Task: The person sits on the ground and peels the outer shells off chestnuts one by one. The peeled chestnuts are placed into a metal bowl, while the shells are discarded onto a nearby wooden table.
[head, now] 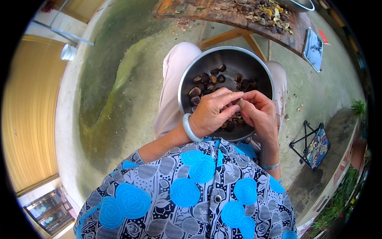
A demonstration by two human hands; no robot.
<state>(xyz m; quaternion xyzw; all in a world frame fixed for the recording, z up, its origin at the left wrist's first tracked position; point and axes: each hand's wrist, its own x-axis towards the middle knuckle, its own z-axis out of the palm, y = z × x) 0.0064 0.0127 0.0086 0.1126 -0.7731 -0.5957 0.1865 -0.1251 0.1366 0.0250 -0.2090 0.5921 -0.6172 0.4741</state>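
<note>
A wide metal bowl (181, 86) rests on my lap between my knees, with dark brown chestnuts (205, 78) and bits of shell inside. Over its near half, my left hand (213, 109), with a pale bangle at the wrist, meets my right hand (259, 112), which has a metal bracelet below it. The fingertips of both hands come together on a small pale piece, mostly hidden by the fingers; it looks like part of a chestnut. Several chestnuts lie under and around the hands, partly covered by them.
Ahead stands a wooden table (191, 12) bearing a heap of shells and peelings (265, 15), a metal basin (298, 4) and a tablet-like flat device (313, 49) at its right edge. A folding stool (317, 146) stands on the concrete floor at right. A white bucket (68, 52) is at far left.
</note>
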